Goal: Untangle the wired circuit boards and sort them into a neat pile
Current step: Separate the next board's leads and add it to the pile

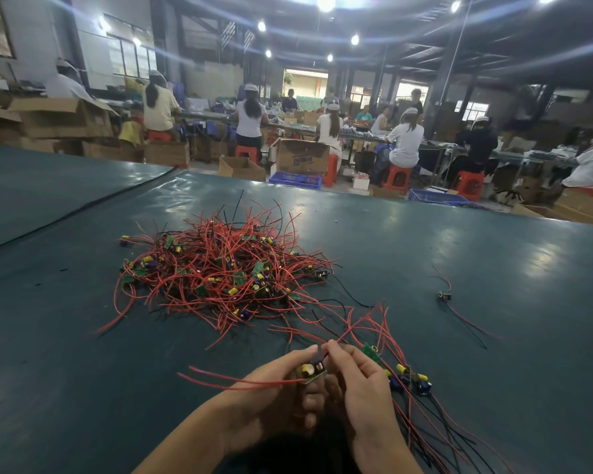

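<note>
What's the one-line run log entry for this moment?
left hand: holds circuit board | right hand: pinches red wire | tangled pile: beyond hands | separated boards: beside right hand | stray board: far right

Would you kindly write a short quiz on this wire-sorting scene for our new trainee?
1. True or false: the tangled heap is mostly red wire.
2. What do the left hand and right hand hold between them? A) a wired circuit board B) scissors C) a cardboard box
3. Fill in: the lone board lies on the table to the heap's ___.
Key: 1 true; 2 A; 3 right.
</note>
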Tool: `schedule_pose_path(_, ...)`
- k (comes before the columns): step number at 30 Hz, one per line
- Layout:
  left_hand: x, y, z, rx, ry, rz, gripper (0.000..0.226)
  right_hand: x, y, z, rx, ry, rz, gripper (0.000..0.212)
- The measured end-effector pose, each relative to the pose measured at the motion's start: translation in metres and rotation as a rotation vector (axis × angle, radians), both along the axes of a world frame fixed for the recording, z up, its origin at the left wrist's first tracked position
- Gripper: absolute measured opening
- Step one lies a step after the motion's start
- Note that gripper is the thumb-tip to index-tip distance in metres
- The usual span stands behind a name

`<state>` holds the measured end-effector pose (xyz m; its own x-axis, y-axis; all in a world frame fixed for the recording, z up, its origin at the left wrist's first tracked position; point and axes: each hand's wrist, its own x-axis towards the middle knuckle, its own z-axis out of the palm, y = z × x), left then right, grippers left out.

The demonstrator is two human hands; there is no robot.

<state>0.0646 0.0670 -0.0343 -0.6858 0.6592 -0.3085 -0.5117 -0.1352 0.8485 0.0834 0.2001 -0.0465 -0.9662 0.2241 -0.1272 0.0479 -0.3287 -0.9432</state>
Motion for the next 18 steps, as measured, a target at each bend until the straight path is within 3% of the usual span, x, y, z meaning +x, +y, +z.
schedule_pose_path(3,-0.0051,0.0018,-0.0035,0.048,-0.057,0.149,0.029,-0.0013,0.0004,-0.0006,0.073,0.055,-0.094,0.025)
schedule_pose_path(6,-0.0083,0.0002,-0.0070,0.086,-0.086,0.170,0.024,-0.0010,0.0000,-0.0006,0.094,0.110,-0.150,0.024)
schedule_pose_path(12,-0.0050,0.0025,-0.0062,0.019,0.104,0.138,0.014,0.0009,0.0002,0.0001,0.129,0.184,-0.211,0.021)
schedule_pose_path(16,-0.0025,0.0062,-0.0037,-0.055,0.159,0.221,0.043,0.0013,-0.0012,-0.0020,0.226,0.221,-0.204,0.021)
schedule_pose_path(18,-0.0015,0.0076,-0.0031,-0.076,0.161,0.241,0.043,-0.0001,-0.0014,-0.0042,0.254,0.208,-0.177,0.020)
